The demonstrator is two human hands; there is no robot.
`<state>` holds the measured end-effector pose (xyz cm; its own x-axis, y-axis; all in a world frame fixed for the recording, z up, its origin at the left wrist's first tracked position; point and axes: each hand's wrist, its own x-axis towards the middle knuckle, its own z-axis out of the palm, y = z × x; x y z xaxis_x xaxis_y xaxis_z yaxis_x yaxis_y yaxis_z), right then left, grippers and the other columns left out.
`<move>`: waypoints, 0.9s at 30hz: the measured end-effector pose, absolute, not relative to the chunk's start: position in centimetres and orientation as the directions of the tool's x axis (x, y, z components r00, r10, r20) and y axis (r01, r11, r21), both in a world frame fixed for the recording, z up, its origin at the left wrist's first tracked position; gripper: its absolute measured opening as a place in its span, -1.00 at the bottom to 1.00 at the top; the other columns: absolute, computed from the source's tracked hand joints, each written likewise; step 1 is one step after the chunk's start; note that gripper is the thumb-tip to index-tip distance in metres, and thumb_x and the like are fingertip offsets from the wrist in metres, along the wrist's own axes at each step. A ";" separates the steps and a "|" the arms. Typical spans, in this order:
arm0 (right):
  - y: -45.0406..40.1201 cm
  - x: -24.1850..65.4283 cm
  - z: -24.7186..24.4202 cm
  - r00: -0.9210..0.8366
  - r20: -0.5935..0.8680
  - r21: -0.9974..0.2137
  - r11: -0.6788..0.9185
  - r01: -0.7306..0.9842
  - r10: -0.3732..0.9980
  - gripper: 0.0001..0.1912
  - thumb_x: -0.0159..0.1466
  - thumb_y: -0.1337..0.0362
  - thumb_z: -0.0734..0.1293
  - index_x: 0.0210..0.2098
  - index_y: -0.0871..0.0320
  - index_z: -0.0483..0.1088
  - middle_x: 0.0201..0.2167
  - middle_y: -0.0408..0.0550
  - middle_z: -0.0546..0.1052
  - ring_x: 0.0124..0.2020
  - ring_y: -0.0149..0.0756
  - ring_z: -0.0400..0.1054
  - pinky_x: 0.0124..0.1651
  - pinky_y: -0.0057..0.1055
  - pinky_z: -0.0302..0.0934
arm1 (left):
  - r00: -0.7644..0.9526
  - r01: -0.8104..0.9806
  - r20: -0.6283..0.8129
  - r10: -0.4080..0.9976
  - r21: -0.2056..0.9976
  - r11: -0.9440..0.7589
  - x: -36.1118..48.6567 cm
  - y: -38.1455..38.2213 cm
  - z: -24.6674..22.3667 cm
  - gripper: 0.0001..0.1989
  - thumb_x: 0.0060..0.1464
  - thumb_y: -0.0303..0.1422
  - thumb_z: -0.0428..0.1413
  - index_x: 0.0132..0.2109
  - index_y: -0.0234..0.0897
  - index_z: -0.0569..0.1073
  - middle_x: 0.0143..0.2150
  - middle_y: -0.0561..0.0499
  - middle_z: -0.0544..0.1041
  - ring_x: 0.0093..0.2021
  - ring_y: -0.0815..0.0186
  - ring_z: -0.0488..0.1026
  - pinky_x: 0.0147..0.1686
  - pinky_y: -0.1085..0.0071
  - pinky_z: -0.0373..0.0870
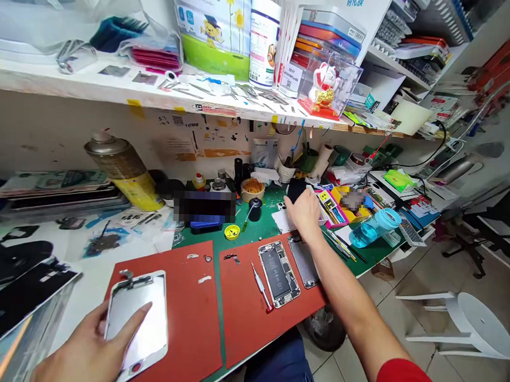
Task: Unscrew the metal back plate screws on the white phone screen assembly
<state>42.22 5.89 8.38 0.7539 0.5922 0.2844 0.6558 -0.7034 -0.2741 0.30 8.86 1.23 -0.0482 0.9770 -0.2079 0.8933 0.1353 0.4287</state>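
Observation:
My left hand (93, 341) is closed around the edge of a white phone screen assembly (143, 337), its shiny metal back facing up and a flex cable at its top. My right hand (304, 212) reaches to the back of the bench, beside a white phone-like piece (282, 220) and pen boxes. Its fingers curl downward, and whatever they grip is hidden. An opened phone body (279, 274) with its battery exposed lies on the right red mat. Left of it lies a screwdriver (261, 287) with a red end; to its right, another phone-sized panel (305, 261) is partly covered by my forearm.
Small phone parts (204, 279) lie on the left red mat (187, 322). Behind stand a yellow lid (232, 232), a black jar (255, 209) and a spray can (125, 172). A blue bottle (375, 227) and pens are at right. A shelf (241, 110) overhangs the bench.

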 end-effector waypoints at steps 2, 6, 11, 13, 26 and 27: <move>9.0 44.6 8.9 0.813 0.208 -0.288 -0.760 0.582 0.544 -0.46 0.42 0.07 0.45 0.22 0.31 0.40 0.16 0.27 0.51 0.12 0.03 0.49 0.15 -0.01 0.44 | -0.024 0.961 -0.172 0.985 0.267 0.070 0.6 8.0 1.6 -0.37 0.13 0.29 -0.05 0.08 -0.04 0.45 -0.40 -0.05 0.58 -0.26 -0.30 0.59 -0.19 -0.06 0.52; 11.7 45.7 8.4 0.864 0.098 -0.325 -0.804 0.497 0.494 -0.58 0.46 0.11 0.42 0.21 0.18 0.42 0.18 0.10 0.51 0.09 -0.09 0.50 0.11 -0.04 0.48 | 0.124 0.982 -0.066 0.990 0.154 -0.113 1.3 5.6 2.8 -0.28 0.38 0.11 -0.26 0.14 -0.39 0.48 -0.04 -0.39 0.63 -0.13 -0.21 0.62 -0.15 0.05 0.48; 9.4 45.0 9.3 0.847 0.079 -0.398 -0.762 0.511 0.526 -0.57 0.45 0.11 0.42 0.22 0.18 0.42 0.19 0.10 0.50 0.11 -0.07 0.50 0.13 -0.02 0.47 | 0.073 0.967 0.126 0.989 0.233 -0.101 1.3 3.9 4.4 -0.38 0.43 0.00 -0.18 0.21 -0.38 0.52 0.00 -0.34 0.61 -0.15 -0.09 0.60 -0.20 0.14 0.44; 7.2 43.1 9.8 0.816 0.111 -0.438 -0.709 0.552 0.567 -0.34 0.37 0.10 0.47 0.29 0.40 0.31 0.17 0.39 0.50 0.18 0.17 0.47 0.22 0.09 0.40 | 0.089 0.826 0.187 0.978 0.535 -0.178 1.7 3.9 5.0 -0.45 0.40 0.01 -0.06 0.15 -0.30 0.57 -0.06 -0.23 0.62 -0.17 0.03 0.58 -0.13 0.19 0.45; -0.3 19.1 3.4 0.091 0.594 -0.460 0.245 0.853 0.799 -0.28 0.45 0.09 0.37 0.42 0.39 0.13 0.31 0.48 0.42 0.33 0.23 0.37 0.23 0.14 0.46 | 0.454 -0.554 -0.228 0.862 0.685 0.473 9.2 9.7 5.7 -0.36 0.47 0.04 -0.17 0.55 -0.06 0.12 -0.02 -0.15 0.71 -0.04 0.03 0.70 0.06 -0.01 0.58; -0.6 19.5 3.3 0.027 0.615 -0.390 0.275 0.879 0.788 -0.38 0.46 0.13 0.36 0.35 0.39 0.22 0.29 0.49 0.45 0.30 0.24 0.40 0.20 0.13 0.48 | 0.472 -0.547 -0.230 0.851 0.680 0.487 8.7 10.0 5.5 -0.36 0.47 0.04 -0.18 0.55 -0.07 0.11 -0.05 -0.17 0.72 -0.08 0.02 0.71 0.01 0.00 0.60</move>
<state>19.54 -0.57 3.33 0.0267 0.7878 0.6154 0.8788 0.2750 -0.3901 8.69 10.03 5.50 0.4717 0.8512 -0.2302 -0.5475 0.4874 0.6803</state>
